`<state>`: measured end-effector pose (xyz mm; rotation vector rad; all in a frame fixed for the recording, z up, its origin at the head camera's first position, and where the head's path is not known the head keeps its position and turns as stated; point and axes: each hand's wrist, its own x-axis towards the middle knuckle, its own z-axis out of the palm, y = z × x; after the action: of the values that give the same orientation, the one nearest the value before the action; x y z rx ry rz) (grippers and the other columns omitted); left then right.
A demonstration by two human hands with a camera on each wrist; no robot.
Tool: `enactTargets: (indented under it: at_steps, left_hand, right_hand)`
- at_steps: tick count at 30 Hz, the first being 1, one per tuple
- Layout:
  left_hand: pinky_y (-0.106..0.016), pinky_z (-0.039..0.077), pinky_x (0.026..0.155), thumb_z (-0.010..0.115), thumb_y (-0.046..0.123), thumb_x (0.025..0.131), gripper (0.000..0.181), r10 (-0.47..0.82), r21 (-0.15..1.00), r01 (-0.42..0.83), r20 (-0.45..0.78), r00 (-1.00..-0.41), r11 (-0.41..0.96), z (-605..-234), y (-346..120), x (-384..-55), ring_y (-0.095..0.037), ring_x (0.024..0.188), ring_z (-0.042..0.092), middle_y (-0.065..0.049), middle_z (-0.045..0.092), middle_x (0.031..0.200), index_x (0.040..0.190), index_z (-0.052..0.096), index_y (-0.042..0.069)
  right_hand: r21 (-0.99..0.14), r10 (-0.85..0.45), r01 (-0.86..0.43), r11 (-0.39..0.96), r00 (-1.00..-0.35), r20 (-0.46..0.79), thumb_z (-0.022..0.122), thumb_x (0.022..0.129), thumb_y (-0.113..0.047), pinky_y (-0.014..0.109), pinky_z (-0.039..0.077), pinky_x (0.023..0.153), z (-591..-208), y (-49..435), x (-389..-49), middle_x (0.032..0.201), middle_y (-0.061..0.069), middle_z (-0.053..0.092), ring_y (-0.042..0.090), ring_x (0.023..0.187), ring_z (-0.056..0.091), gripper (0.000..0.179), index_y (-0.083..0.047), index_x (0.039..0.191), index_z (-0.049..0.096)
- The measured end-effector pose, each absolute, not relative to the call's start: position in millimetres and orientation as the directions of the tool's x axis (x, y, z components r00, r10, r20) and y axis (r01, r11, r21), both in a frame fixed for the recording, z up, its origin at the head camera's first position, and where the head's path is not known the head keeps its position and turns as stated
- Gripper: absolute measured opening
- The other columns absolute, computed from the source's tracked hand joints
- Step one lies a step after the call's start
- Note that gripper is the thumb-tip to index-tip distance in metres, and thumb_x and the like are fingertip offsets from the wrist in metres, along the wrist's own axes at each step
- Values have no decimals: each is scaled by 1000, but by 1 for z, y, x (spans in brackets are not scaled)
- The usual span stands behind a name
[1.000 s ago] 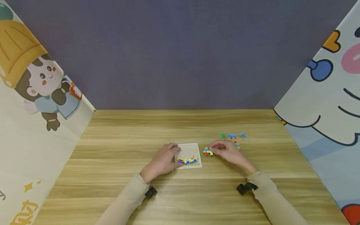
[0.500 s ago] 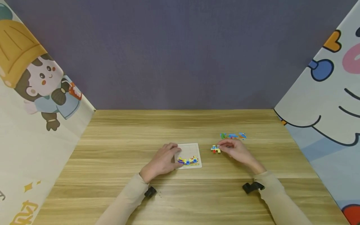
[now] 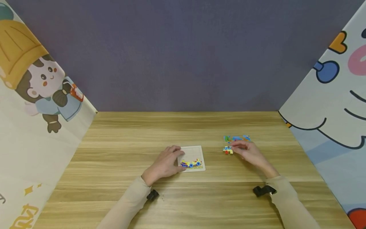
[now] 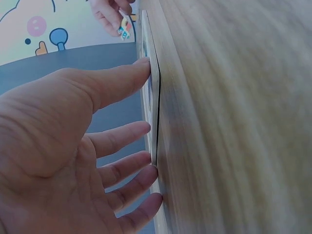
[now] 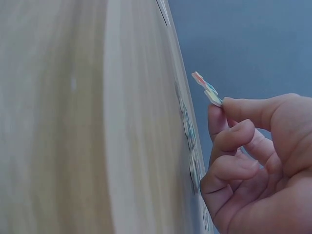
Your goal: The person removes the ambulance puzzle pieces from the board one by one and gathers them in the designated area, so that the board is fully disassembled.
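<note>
My right hand (image 3: 251, 155) pinches a puzzle piece (image 3: 227, 150) between thumb and index finger, right of the board. In the right wrist view that piece (image 5: 207, 89), with red and yellow on it, is clear of the tabletop, the other fingers curled below the thumb. A pale square puzzle board (image 3: 191, 151) lies flat on the table, joined pieces (image 3: 191, 163) forming a yellow vehicle with blue wheels along its near side. My left hand (image 3: 164, 163) rests at the board's left side, thumb on its face and fingers loosely extended at the edge.
Loose puzzle pieces (image 3: 236, 138) in blue, green and orange lie in a row behind the right hand, which may hide others. A grey panel (image 3: 183, 57) stands behind the wooden table (image 3: 120, 133), with printed panels at both sides.
My right hand has moved right and slightly away from me, carrying the pinched puzzle piece from beside the board toward the loose pieces. The left hand and board have stayed put.
</note>
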<state>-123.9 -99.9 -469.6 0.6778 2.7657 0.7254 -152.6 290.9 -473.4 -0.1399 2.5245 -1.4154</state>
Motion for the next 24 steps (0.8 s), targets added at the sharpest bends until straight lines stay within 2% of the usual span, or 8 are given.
enactTargets:
  at_steps: [4, 8, 11, 18, 24]
  left_hand:
    - [-60, 39, 123, 84, 37, 91, 65, 486, 506, 384, -81, -870, 772, -468, -100, -123, -39, 145, 47, -17, 51, 158, 144, 64, 7]
    - [-61, 39, 123, 84, 36, 92, 64, 492, 515, 384, -86, -866, 766, -468, -100, -123, -39, 146, 46, -17, 51, 158, 145, 63, 6]
    - [-61, 38, 123, 83, 35, 93, 62, 493, 523, 382, -86, -866, 762, -469, -101, -123, -40, 146, 46, -17, 51, 158, 145, 63, 7]
    - [-60, 38, 123, 82, 33, 94, 60, 490, 528, 378, -84, -868, 760, -469, -101, -123, -39, 147, 46, -16, 51, 158, 145, 64, 8]
    - [-60, 38, 124, 81, 33, 94, 60, 496, 530, 384, -82, -864, 756, -468, -101, -123, -39, 147, 46, -17, 50, 159, 145, 63, 6]
  right_hand:
    - [-867, -195, 46, 497, -967, -164, 65, 108, -29, 25, 49, 60, -475, 300, -152, 134, 22, 69, 8, 73, 53, 42, -1, 140, 65]
    - [-879, -189, 58, 474, -968, -165, 64, 108, -26, 26, 45, 55, -475, 308, -151, 109, 14, 70, 9, 62, 46, 44, 2, 142, 62]
    - [-876, -173, 67, 477, -970, -169, 64, 109, -26, 27, 44, 54, -475, 315, -150, 100, 7, 69, 8, 59, 44, 44, 3, 141, 62]
    - [-871, -131, 85, 484, -977, -168, 64, 109, -26, 27, 42, 53, -474, 330, -151, 106, 1, 72, 8, 57, 43, 44, 4, 140, 63]
    - [-849, -96, 89, 521, -982, -162, 62, 109, -26, 26, 42, 52, -475, 343, -153, 97, -3, 70, 7, 58, 44, 44, 5, 141, 62]
